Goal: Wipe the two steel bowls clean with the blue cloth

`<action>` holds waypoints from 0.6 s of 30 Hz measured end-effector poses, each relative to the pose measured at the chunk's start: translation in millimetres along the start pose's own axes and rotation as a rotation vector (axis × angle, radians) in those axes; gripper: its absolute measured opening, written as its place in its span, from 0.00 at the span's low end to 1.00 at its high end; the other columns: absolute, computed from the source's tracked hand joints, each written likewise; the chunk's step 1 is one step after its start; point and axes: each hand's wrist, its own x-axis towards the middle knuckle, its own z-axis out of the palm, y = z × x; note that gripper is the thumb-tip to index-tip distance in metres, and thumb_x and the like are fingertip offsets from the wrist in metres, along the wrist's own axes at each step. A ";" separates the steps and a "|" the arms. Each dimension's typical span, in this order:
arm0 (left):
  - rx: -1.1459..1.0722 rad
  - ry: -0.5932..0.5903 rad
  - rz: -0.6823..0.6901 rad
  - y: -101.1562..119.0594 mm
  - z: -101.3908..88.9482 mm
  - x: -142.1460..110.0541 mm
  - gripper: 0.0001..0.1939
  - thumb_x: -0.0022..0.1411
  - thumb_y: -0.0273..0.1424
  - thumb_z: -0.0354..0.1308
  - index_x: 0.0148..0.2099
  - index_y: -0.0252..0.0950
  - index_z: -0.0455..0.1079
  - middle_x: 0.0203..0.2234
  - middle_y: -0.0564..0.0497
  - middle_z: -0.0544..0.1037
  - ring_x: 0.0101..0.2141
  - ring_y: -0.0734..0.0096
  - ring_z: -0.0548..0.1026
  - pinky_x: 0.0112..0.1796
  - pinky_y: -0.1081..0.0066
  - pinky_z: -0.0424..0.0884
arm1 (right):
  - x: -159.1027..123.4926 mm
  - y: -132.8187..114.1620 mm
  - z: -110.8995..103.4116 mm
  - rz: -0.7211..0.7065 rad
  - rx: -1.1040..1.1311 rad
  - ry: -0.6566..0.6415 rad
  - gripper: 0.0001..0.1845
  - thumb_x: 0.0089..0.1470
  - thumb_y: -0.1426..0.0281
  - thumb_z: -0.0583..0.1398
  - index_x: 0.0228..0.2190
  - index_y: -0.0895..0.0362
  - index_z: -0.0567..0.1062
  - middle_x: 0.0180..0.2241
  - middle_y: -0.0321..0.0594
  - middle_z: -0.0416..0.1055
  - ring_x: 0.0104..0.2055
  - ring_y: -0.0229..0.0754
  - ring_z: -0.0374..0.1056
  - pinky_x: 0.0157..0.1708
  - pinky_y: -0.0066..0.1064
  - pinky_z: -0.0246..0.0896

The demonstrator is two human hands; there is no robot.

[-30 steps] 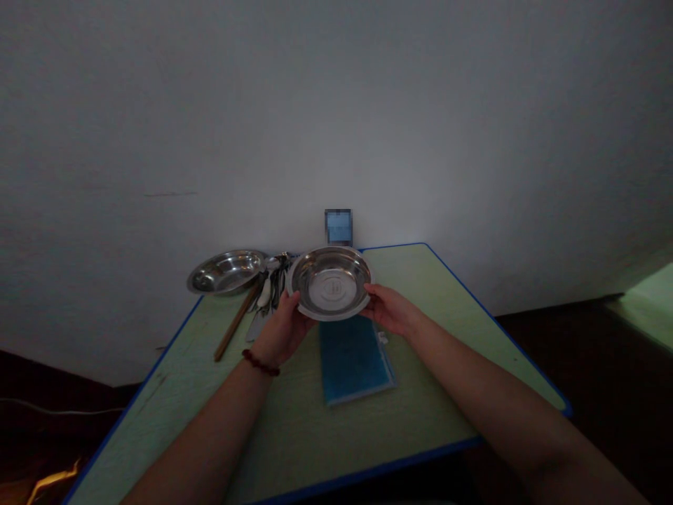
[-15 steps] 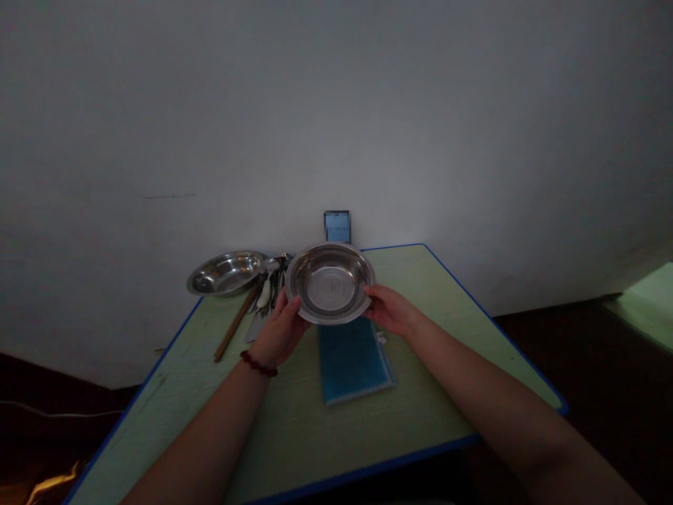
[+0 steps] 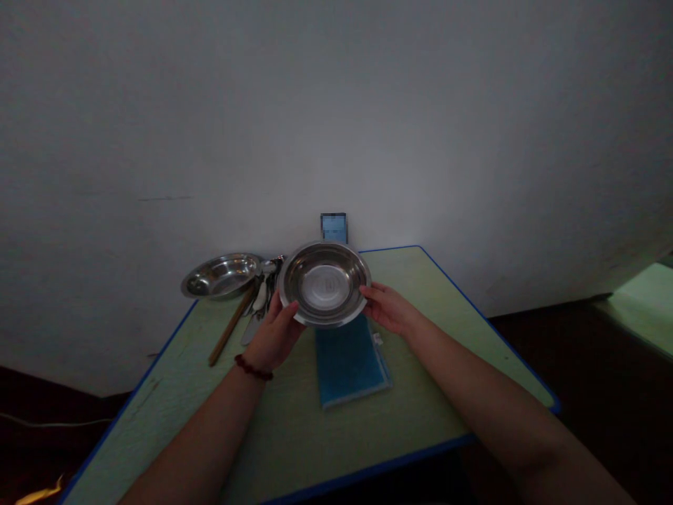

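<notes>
A round stainless steel basin (image 3: 326, 286) is held up above the table, tilted so that its inside faces me. My left hand (image 3: 278, 330) grips its lower left rim, thumb on the inner side and fingers behind. On the right rim, my right hand (image 3: 386, 307) has its thumb over the edge and its other fingers mostly hidden underneath. Below the basin a folded blue cloth (image 3: 350, 365) with a pale edge lies on the table; the basin covers its far end from view.
A second steel basin (image 3: 223, 275) rests at the table's far left corner. Beside it lie a pile of metal cutlery (image 3: 261, 300) and a wooden stick (image 3: 230, 328). A small screen (image 3: 334, 227) stands against the wall. The green table (image 3: 420, 414) has blue edging.
The whole view has shifted slightly, so things appear a little further left. Both hands still hold the basin, which is tipped slightly more towards me.
</notes>
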 end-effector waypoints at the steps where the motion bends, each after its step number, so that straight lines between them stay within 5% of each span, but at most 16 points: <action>1: -0.029 -0.006 -0.003 0.3 0.1 0.3 0.20 0.53 0.28 0.57 0.49 0.49 0.65 0.49 0.53 0.71 0.46 0.62 0.69 0.38 0.68 0.71 | -0.1 0.1 -0.2 -0.004 -0.003 -0.006 0.07 0.42 0.75 0.65 0.28 0.60 0.74 0.25 0.34 0.75 0.26 0.32 0.70 0.29 0.23 0.67; 10: -0.192 -0.066 -0.013 2.1 -2.1 2.2 0.20 0.50 0.23 0.58 0.46 0.42 0.69 0.43 0.50 0.75 0.41 0.63 0.73 0.36 0.70 0.72 | -0.5 1.4 -1.1 -0.028 -0.013 -0.040 0.14 0.36 0.73 0.69 0.30 0.59 0.74 0.26 0.33 0.75 0.28 0.33 0.70 0.31 0.25 0.66; 18: -0.242 0.002 -0.144 4.2 -3.2 1.2 0.17 0.50 0.22 0.54 0.43 0.38 0.71 0.31 0.51 0.80 0.36 0.63 0.77 0.37 0.68 0.74 | -0.1 2.0 -1.7 -0.035 -0.038 -0.059 0.17 0.34 0.72 0.69 0.31 0.57 0.74 0.28 0.33 0.75 0.30 0.34 0.69 0.34 0.26 0.65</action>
